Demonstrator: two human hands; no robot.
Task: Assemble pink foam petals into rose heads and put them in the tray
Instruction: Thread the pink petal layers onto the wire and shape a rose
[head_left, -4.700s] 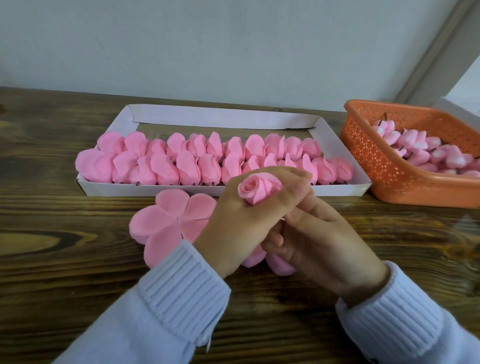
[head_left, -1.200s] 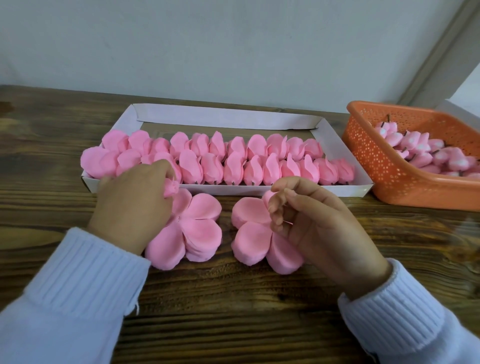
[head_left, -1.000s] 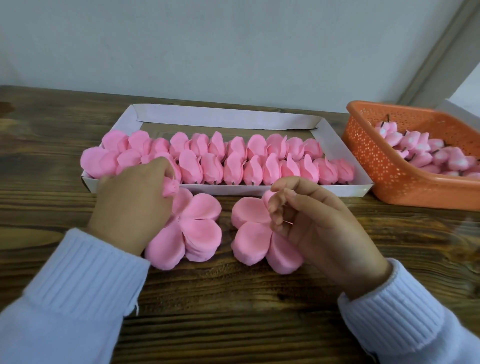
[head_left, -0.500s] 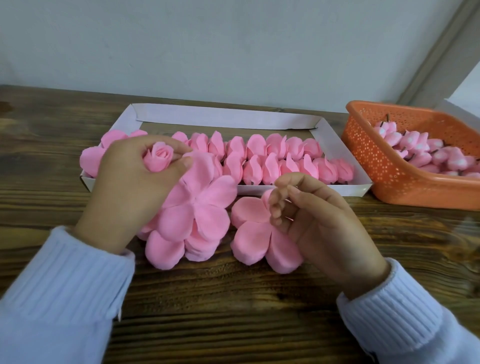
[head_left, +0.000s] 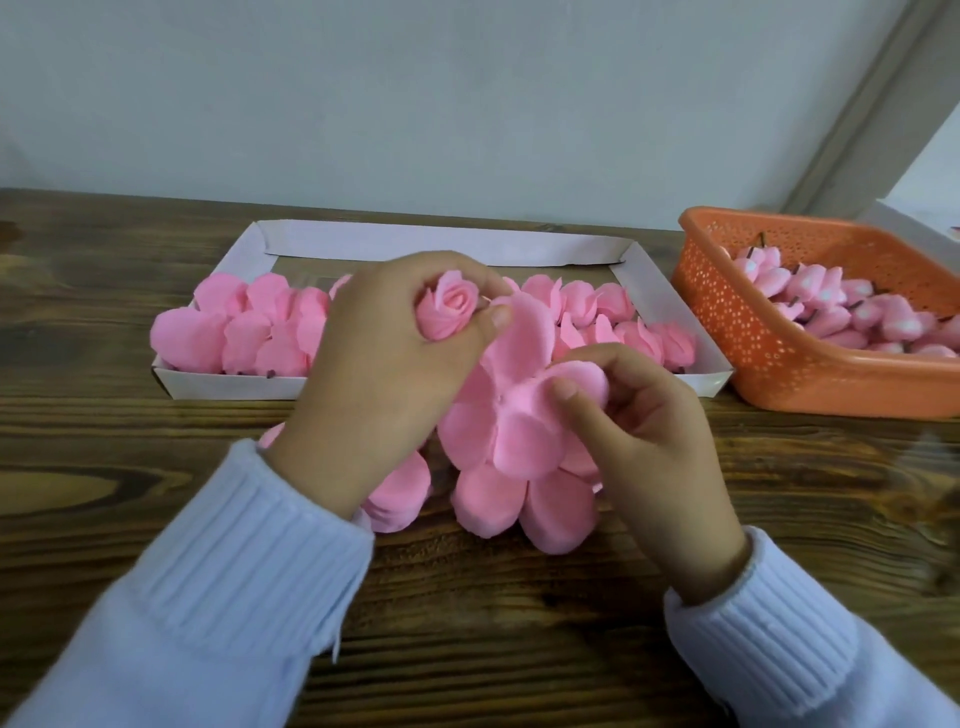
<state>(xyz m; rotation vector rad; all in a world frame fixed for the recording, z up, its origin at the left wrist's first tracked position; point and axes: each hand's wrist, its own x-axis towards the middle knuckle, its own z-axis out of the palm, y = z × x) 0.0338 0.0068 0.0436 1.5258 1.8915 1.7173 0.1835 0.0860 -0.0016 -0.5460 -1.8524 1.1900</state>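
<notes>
Another rose half built
Left hand (head_left: 384, 364) pinches a bud (head_left: 449, 312), right hand (head_left: 654, 441) pinches a petal layer (head_left: 509, 415) at the tray's (head_left: 441, 241) near edge. Near rows look filled, far strip bare, and spare layers (head_left: 400, 499) wait.

The dark, grained wooden desk (head_left: 467, 649) carries a white tray (head_left: 441, 241) at the far middle, with an orange basket (head_left: 779, 364) just beside it at far right. Nearer, two flat pink petal pieces lie side by side: left piece (head_left: 400, 499), partly hidden, and right piece (head_left: 556, 514).
</notes>
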